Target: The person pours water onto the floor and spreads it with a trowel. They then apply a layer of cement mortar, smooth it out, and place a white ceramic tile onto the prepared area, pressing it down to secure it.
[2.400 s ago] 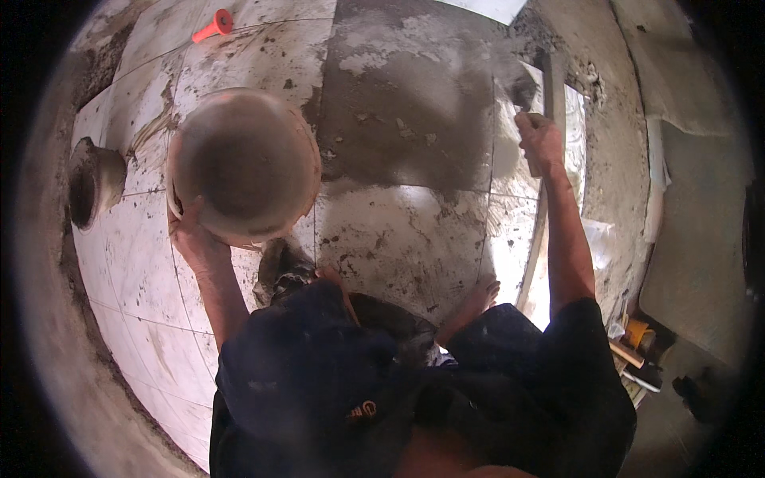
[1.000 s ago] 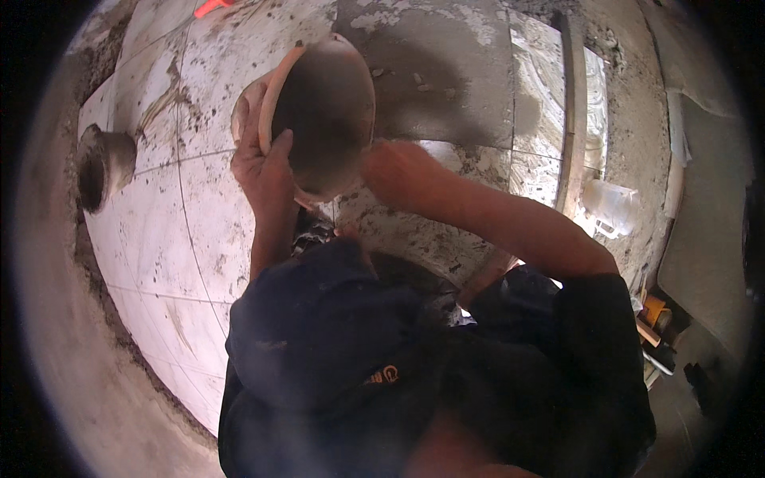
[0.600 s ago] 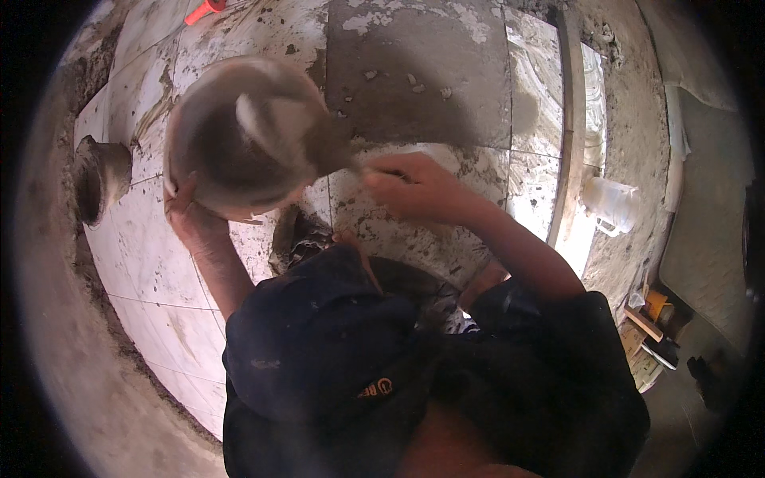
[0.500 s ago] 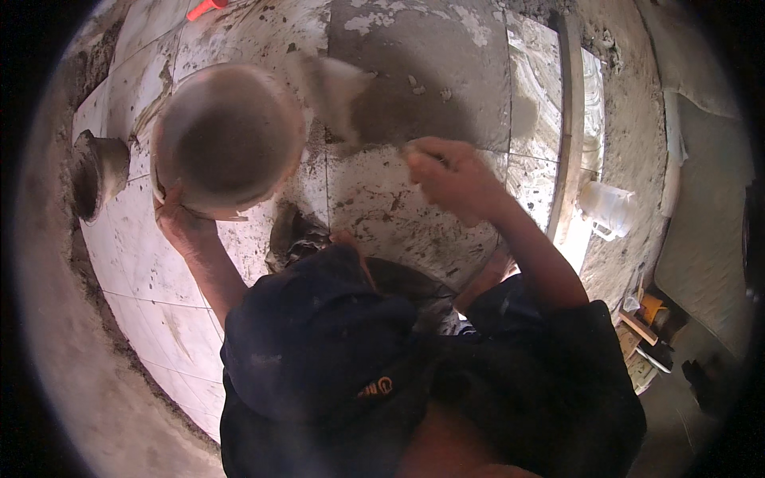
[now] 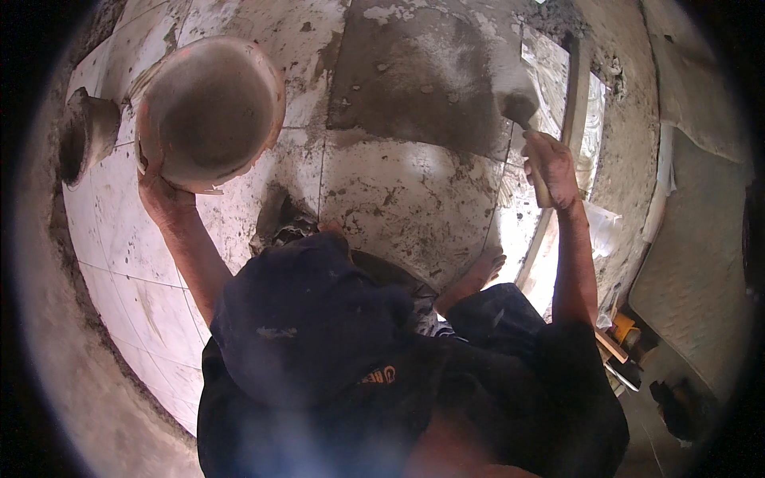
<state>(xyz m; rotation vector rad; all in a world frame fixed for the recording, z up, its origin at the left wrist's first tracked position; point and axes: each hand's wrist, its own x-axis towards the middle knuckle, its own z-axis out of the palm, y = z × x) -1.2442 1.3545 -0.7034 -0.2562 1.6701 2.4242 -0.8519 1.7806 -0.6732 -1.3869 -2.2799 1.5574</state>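
My left hand (image 5: 166, 197) grips the lower rim of a round, shallow basin (image 5: 213, 111) with a chipped edge. Grey residue coats its inside, and it is tilted so that I look into it. In my right hand (image 5: 554, 167) is a small trowel, its pale handle (image 5: 542, 190) wrapped by the fingers. The dark trowel blade (image 5: 519, 107) points away from me, at the right edge of a patch of wet grey mortar (image 5: 414, 80) on the tiles; whether it touches the surface I cannot tell.
Mortar-stained white tiles (image 5: 398, 199) cover the floor. A flared, grey-crusted pot (image 5: 88, 135) lies at the left. On the right are a long wooden strip (image 5: 575, 95), a translucent plastic jug (image 5: 603, 231) and a grey sheet (image 5: 701, 215). My bare foot (image 5: 478, 275) rests near the strip.
My right hand has swung right with the trowel, from the mortar patch's near edge to its right side. My left hand and the basin have shifted slightly away from me in view.
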